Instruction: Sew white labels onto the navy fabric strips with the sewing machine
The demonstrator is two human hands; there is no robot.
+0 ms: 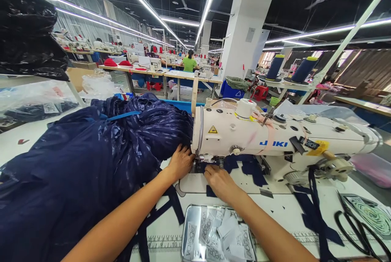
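Both hands flat, grip released: left hand (pixel 181 163) and right hand (pixel 220 181) press navy fabric (pixel 91 164); feed evenly, fingertips off the needle.

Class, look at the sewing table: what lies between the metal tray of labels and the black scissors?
In the head view, dark navy fabric strips lie on the white table between the tray and scissors.

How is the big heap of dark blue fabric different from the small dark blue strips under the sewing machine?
The shiny, crumpled navy fabric heap is bulky and piled high at the left of the white sewing machine; the small matte navy fabric strips lie flat and scattered on the machine bed. The left hand rests against the heap, while the right hand presses down a strip. Both are dark blue cloth.
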